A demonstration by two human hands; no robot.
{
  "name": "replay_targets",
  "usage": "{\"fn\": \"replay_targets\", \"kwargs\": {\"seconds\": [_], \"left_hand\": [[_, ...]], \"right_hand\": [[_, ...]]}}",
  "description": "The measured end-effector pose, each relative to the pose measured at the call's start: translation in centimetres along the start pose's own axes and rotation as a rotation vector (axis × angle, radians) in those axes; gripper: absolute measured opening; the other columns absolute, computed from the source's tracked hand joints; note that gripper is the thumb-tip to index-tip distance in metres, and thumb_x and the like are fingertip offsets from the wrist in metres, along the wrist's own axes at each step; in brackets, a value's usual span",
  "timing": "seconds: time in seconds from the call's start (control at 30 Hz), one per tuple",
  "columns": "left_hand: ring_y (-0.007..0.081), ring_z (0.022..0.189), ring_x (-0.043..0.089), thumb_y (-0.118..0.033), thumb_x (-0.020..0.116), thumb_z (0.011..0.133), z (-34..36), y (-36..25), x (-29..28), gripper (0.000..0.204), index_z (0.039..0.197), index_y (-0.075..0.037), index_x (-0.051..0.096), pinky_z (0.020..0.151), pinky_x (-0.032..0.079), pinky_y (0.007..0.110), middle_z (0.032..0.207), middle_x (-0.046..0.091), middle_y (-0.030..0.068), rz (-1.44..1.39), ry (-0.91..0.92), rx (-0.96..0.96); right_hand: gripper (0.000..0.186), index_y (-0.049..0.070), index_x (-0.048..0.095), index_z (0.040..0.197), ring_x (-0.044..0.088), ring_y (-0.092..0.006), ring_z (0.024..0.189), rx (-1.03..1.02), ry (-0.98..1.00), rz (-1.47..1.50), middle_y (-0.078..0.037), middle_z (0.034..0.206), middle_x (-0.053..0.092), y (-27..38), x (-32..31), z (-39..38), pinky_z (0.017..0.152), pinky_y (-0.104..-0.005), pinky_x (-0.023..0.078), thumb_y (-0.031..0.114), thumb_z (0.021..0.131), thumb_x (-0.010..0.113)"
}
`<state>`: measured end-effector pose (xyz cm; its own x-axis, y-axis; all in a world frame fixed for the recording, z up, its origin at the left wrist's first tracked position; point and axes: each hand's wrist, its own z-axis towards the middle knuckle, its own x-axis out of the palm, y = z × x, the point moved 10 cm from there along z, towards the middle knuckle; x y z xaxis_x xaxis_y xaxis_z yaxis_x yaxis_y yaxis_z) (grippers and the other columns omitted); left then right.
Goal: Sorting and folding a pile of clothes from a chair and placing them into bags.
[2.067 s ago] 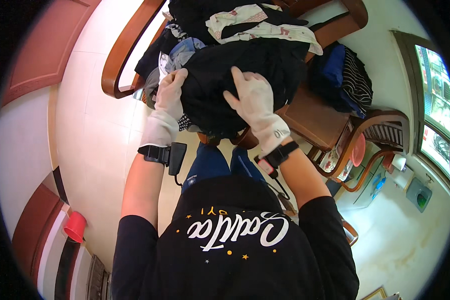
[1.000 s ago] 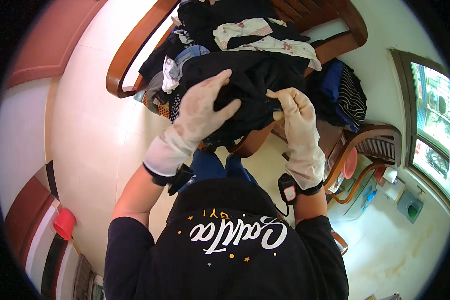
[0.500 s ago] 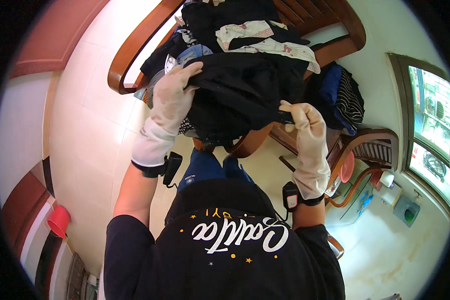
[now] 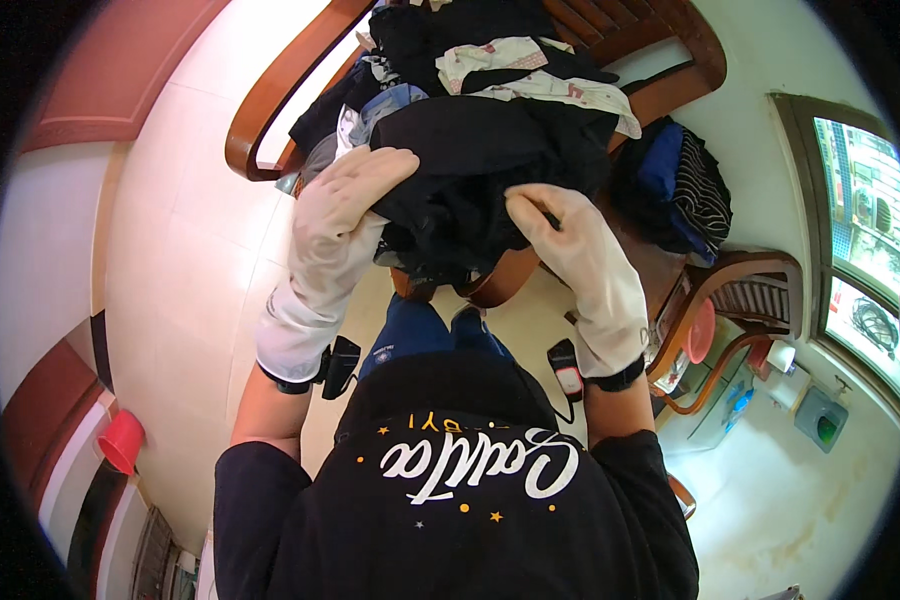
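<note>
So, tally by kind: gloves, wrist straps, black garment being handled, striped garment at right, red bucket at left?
White gloves, left and right: 2
Wrist straps, left and right: 2
Black garment being handled: 1
Striped garment: 1
Red bucket: 1
Total: 7
Remaining clothes overlap; can't count.

Brown wooden bench (image 4: 708,62), heaped dark clothes (image 4: 490,125)

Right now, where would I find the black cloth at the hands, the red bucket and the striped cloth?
Black cloth (image 4: 470,160): head view, on its bunched middle.
Red bucket (image 4: 121,443): head view, on its side wall.
Striped cloth (image 4: 703,195): head view, on its striped middle.
</note>
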<state>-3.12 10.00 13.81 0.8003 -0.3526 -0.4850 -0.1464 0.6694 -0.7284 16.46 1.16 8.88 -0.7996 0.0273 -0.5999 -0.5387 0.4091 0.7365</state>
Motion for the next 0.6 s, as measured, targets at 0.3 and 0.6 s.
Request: {"fn": "replay_targets", "kwargs": {"seconds": [0.3, 0.6], "left_hand": [[0.0302, 0.103, 0.064, 0.012, 0.055, 0.063, -0.4, -2.1, 0.8, 0.049, 0.108, -0.002, 0.066, 0.097, 0.046, 0.041, 0.104, 0.068, 0.0125, -0.080, 0.054, 0.013], [0.0257, 0.105, 0.064, 0.013, 0.048, 0.076, -3.7, -1.4, -1.9, 0.042, 0.112, 0.001, 0.065, 0.095, 0.046, 0.032, 0.109, 0.068, 0.0137, -0.128, 0.014, -0.214]], "right_hand": [[0.030, 0.001, 0.066, 0.106, 0.061, -0.0400, 0.098, -0.067, 0.133, -0.384, -0.025, 0.104, 0.064, -5.4, 9.5, 4.3, 0.083, -0.0389, 0.051, 0.019, 0.082, 0.064], [0.032, 0.001, 0.062, 0.113, 0.060, -0.0153, 0.089, 0.229, -0.065, 0.074, -0.011, 0.098, 0.066, -5.6, -2.4, 0.2, 0.080, -0.0250, 0.046, 0.016, 0.086, 0.060]]}}
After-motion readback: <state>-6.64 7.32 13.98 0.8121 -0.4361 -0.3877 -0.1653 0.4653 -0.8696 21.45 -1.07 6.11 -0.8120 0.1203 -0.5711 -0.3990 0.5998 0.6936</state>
